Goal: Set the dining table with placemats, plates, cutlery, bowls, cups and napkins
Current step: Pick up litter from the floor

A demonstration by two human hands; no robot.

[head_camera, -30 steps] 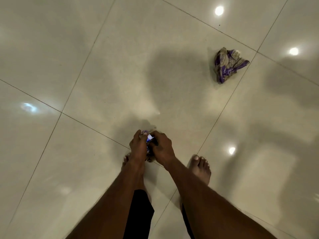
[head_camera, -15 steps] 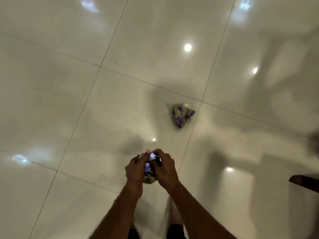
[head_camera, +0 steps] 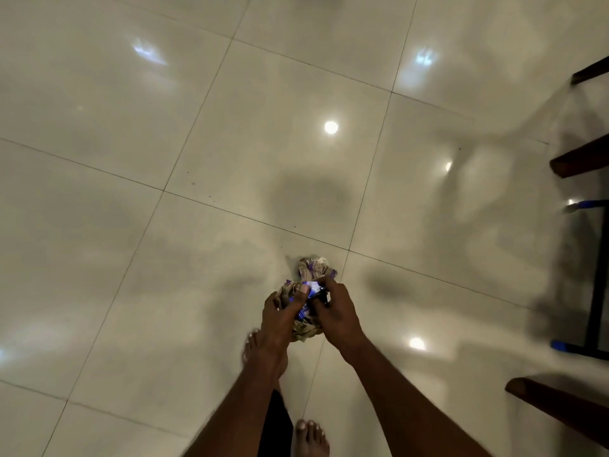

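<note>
no readable text, crumpled purple-printed wrapper point(head_camera: 304, 311) too blurred to read

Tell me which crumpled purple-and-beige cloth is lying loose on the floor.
The crumpled purple-and-beige cloth on the glossy tile floor, just beyond both hands; the other purple-and-beige bundle is gripped by the left hand and right hand.

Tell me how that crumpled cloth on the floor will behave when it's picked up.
The cloth on the floor looks soft and wrinkled, so it will probably flop and droop rather than hold shape. It sits in a small bunch, so likely light. On the glossy tile a push would probably slide it, not roll it. It lies just beyond both hands.
</note>
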